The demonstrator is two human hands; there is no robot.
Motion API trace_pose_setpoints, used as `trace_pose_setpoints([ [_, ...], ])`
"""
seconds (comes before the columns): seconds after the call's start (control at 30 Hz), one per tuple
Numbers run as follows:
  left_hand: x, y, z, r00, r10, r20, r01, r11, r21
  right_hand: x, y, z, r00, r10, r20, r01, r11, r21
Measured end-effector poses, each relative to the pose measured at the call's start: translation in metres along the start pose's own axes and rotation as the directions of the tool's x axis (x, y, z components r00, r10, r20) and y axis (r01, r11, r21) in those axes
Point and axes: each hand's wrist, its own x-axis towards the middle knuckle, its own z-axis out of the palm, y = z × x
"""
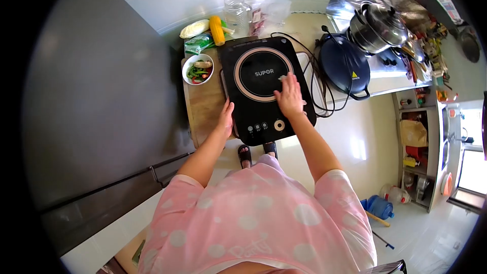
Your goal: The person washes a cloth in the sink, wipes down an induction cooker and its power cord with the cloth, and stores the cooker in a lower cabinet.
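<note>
A black induction cooker [261,106] marked SUPOR, with a copper-coloured ring, lies in front of me, its knob side nearest. My left hand [225,116] holds its left edge; the fingertips on the far side are partly hidden. On the glass at the right of the ring, my right hand [290,96] presses down with fingers stretched. Bits of what looks like a white tissue [282,77] show from beneath that hand. A white bowl [184,73] of cut green and red peppers with a pale piece, maybe ginger, stands left of the cooker on a wooden board [200,111].
Corn [217,30], a pale cabbage [194,29], a green packet [199,44] and a glass jug [236,12] stand behind. To the right are a black cable [324,109], a dark blue electric pan [345,63] and a steel pot [373,33]. A grey panel [111,71] rises at left.
</note>
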Motion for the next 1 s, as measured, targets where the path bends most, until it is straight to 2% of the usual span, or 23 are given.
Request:
trace_pose_setpoints([
  [0.07,0.0,-0.002,-0.001,1.0,-0.023,-0.001,0.023,0.998,-0.063,0.006,-0.03,0.001,0.989,-0.145,0.027,0.143,0.988,0.064],
  [0.17,-0.002,0.0,0.004,0.997,-0.031,-0.065,0.03,0.999,-0.015,0.0,-0.07,0.004,0.934,-0.337,0.115,0.313,0.931,0.184],
  [0.23,-0.01,0.009,0.012,1.0,-0.022,-0.018,0.021,0.998,-0.065,-0.015,-0.089,0.004,0.876,-0.459,0.151,0.408,0.87,0.276],
  [0.27,-0.013,0.013,0.016,1.0,-0.016,0.007,0.017,0.996,-0.091,-0.024,-0.093,0.004,0.84,-0.517,0.164,0.452,0.834,0.316],
  [0.3,-0.009,0.007,0.014,0.998,0.012,-0.063,-0.015,0.999,-0.039,-0.034,-0.092,0.002,0.804,-0.572,0.162,0.49,0.792,0.363],
  [0.33,-0.005,0.003,0.01,0.999,0.025,-0.048,-0.026,0.999,-0.026,-0.042,-0.091,-0.004,0.765,-0.609,0.211,0.501,0.768,0.399],
  [0.4,0.003,-0.005,-0.001,0.999,0.048,-0.014,-0.048,0.999,-0.002,-0.055,-0.078,-0.015,0.706,-0.664,0.248,0.556,0.736,0.386],
  [0.47,0.014,-0.019,-0.015,0.996,0.087,-0.002,-0.087,0.995,0.045,-0.056,-0.058,-0.031,0.727,-0.598,0.339,0.498,0.798,0.339],
  [0.53,0.018,-0.027,-0.02,0.996,0.065,-0.056,-0.06,0.994,0.086,-0.044,-0.038,-0.044,0.83,-0.401,0.388,0.353,0.916,0.192],
  [0.67,0.008,-0.014,-0.01,0.999,0.015,-0.05,-0.016,1.0,-0.008,-0.003,0.021,-0.029,0.97,-0.146,0.195,0.151,0.988,-0.012],
  [0.73,0.002,-0.007,-0.004,0.999,-0.001,-0.038,0.0,0.999,-0.041,0.021,0.037,-0.021,0.976,-0.092,0.196,0.113,0.989,-0.095],
  [1.0,-0.003,0.0,0.001,1.0,-0.005,0.001,0.005,0.997,-0.076,0.134,0.053,0.036,0.999,-0.012,0.052,0.013,1.0,-0.019],
])
